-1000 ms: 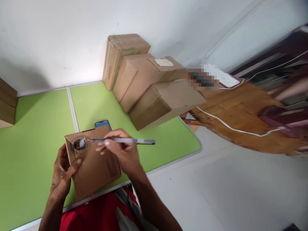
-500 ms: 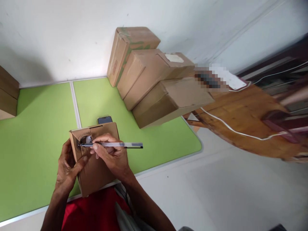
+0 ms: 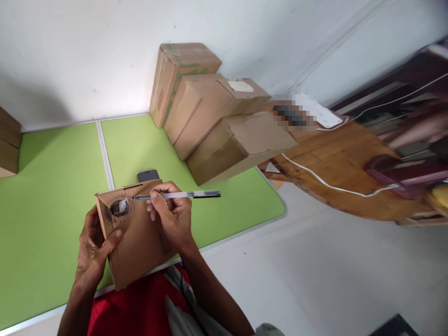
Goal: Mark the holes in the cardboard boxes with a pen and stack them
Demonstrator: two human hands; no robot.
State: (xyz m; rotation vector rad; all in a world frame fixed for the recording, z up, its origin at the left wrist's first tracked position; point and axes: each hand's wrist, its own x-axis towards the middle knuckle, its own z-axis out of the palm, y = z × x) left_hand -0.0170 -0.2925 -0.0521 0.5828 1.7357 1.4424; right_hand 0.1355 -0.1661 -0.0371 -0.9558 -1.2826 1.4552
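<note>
A brown cardboard box is tilted at the table's front edge, against my body. Near its upper left corner is a round hole ringed with dark scribbled pen lines; something white shows through it. My left hand grips the box's left side, thumb on the front face and fingers behind. Between the fingertips of my right hand is a clear-barrelled pen with a black cap on its rear end. Its tip points left, at the right side of the scribbled ring; whether it touches the cardboard I cannot tell.
Behind the box a phone lies on the green table. Several cardboard boxes stand against the wall, with another box at far left. A wooden table with a white cable is at right.
The pen tip has shifted from the left side of the hole to its right, along with my right hand. My left hand still grips the box, and the view has turned slightly.
</note>
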